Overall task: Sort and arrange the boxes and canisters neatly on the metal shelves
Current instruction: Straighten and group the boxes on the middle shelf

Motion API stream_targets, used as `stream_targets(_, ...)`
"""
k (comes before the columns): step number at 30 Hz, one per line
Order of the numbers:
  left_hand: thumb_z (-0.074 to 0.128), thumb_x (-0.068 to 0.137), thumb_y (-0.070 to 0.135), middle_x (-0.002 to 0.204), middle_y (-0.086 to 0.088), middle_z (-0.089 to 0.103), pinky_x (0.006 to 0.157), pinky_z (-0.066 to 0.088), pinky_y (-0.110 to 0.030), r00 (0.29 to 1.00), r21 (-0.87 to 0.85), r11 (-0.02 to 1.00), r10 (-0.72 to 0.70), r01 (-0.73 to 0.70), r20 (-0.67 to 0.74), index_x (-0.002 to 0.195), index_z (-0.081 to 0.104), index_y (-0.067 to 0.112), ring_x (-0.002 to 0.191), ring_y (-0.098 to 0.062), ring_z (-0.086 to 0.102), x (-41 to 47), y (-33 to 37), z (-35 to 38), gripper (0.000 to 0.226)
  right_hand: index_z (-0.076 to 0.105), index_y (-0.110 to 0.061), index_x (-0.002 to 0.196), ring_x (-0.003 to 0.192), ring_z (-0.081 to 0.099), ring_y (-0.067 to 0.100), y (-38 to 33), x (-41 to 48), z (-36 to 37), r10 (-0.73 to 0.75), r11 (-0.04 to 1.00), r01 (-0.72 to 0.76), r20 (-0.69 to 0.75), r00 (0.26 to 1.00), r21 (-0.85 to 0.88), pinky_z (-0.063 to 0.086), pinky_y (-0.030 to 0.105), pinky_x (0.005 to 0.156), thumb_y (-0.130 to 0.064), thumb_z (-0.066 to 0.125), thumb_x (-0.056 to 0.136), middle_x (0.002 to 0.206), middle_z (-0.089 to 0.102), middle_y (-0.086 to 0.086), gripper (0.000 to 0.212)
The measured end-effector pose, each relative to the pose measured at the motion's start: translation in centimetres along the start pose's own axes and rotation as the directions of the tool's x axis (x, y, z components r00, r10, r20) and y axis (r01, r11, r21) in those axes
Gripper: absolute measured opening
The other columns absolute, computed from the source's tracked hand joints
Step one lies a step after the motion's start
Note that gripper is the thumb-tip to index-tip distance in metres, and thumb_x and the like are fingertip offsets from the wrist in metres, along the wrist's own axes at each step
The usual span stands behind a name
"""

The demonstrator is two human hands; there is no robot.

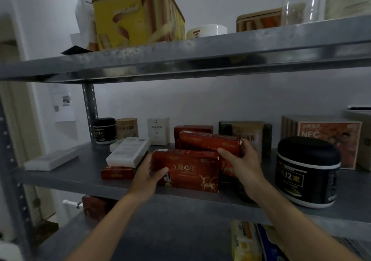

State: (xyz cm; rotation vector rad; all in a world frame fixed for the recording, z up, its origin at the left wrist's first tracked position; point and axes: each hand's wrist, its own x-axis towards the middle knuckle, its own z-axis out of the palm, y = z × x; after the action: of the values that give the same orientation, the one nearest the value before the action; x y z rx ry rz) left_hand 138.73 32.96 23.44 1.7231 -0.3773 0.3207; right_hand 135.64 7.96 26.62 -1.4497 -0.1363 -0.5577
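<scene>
- The front red box (185, 170) stands upright near the front edge of the middle shelf (80, 176); the left grip (146, 173) is curled round its left end.
- The second red box (208, 143) is just behind it; the right grip (239, 160) clamps its right end.
- A black canister (307, 172) stands apart, rightward.

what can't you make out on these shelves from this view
Head view:
- middle red box: front mostly hidden by the front red box and right hand
- flat red box: top covered by the white box
- clear bottle: top cut off by the upper edge
- yellow packet: cut off by the bottom edge
</scene>
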Motion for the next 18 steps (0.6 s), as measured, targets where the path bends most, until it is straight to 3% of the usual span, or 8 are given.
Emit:
stream_targets(6, 0.064, 0.087, 0.029, 0.121, 0.019, 0.059, 0.098, 0.046, -0.024, 0.997, 0.036, 0.998, 0.045, -0.047, 0.061, 0.12, 0.044, 0.043, 0.109, 0.006, 0.057, 1.1, -0.7, -1.6, 0.041, 0.054, -0.032, 0.114, 0.097, 0.062, 0.004, 0.3, 0.6, 1.6, -0.012, 1.0, 0.012, -0.018, 1.0, 0.001, 0.053, 0.024, 0.071, -0.019, 0.075, 0.084, 0.106, 0.064, -0.012, 0.038)
stream_targets(11, 0.063, 0.088, 0.034, 0.131, 0.019, 0.053, 0.112, 0.037, -0.037, 0.99, 0.077, 0.996, 0.037, -0.048, 0.136, 0.128, 0.04, 0.043, 0.125, -0.002, 0.048, 3.0, -2.2, -4.9, 0.047, 0.053, -0.03, 0.12, 0.105, 0.063, 0.015, 0.6, 1.1, 3.9, 0.018, 0.998, -0.023, -0.087, 0.996, -0.058, 0.055, 0.042, 0.09, -0.02, 0.076, 0.082, 0.115, 0.064, -0.006, 0.045)
stream_targets(13, 0.063, 0.088, 0.037, 0.138, 0.016, 0.05, 0.114, 0.035, -0.04, 0.987, 0.092, 0.994, 0.047, -0.062, 0.154, 0.137, 0.034, 0.04, 0.131, -0.005, 0.044, 3.5, -2.8, -6.0, 0.057, 0.053, -0.028, 0.121, 0.105, 0.065, 0.018, 0.6, 1.4, 5.0, 0.038, 0.997, -0.045, -0.094, 0.995, -0.067, 0.056, 0.044, 0.089, -0.018, 0.077, 0.082, 0.115, 0.065, -0.004, 0.046)
stream_targets(18, 0.064, 0.091, 0.034, 0.133, 0.023, 0.05, 0.113, 0.035, -0.036, 0.983, 0.089, 0.99, 0.095, -0.11, 0.159, 0.134, 0.034, 0.046, 0.129, -0.001, 0.044, 4.5, -4.1, -8.0, 0.054, 0.058, -0.024, 0.114, 0.099, 0.069, 0.019, 0.9, 2.2, 8.0, 0.081, 0.994, -0.087, -0.089, 0.993, -0.066, 0.058, 0.037, 0.078, -0.015, 0.078, 0.081, 0.109, 0.069, -0.002, 0.04)
